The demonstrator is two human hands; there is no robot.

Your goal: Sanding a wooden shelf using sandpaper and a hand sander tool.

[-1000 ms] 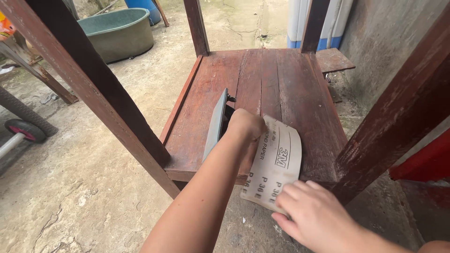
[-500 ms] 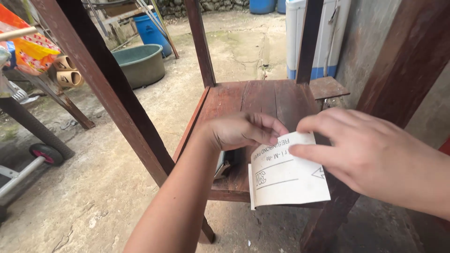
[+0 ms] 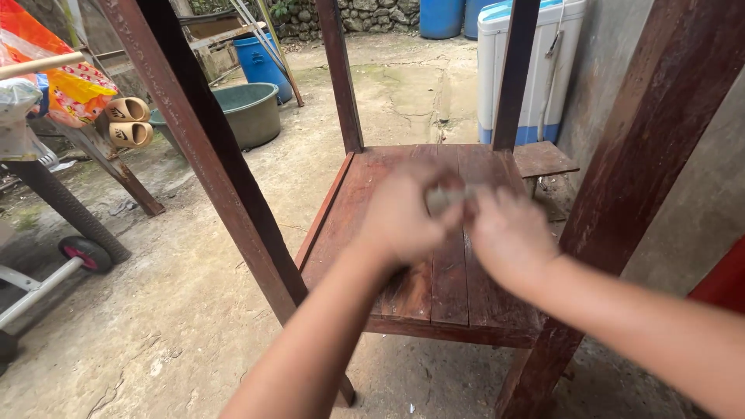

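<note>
Sandpaper (image 3: 446, 198), blurred and crumpled, sits pinched between left hand (image 3: 403, 213) and right hand (image 3: 508, 237) grips.

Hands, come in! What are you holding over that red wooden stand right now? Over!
Left hand and right hand together, blurred. Small pale folded piece pinched between them; kind unclear. Above the reddish wooden platform. Nothing in the way.

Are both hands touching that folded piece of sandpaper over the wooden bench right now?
Touching. In the head view, the left hand and right hand close together around the greyish sandpaper above the bench; motion blur hides the exact finger placement.
</note>
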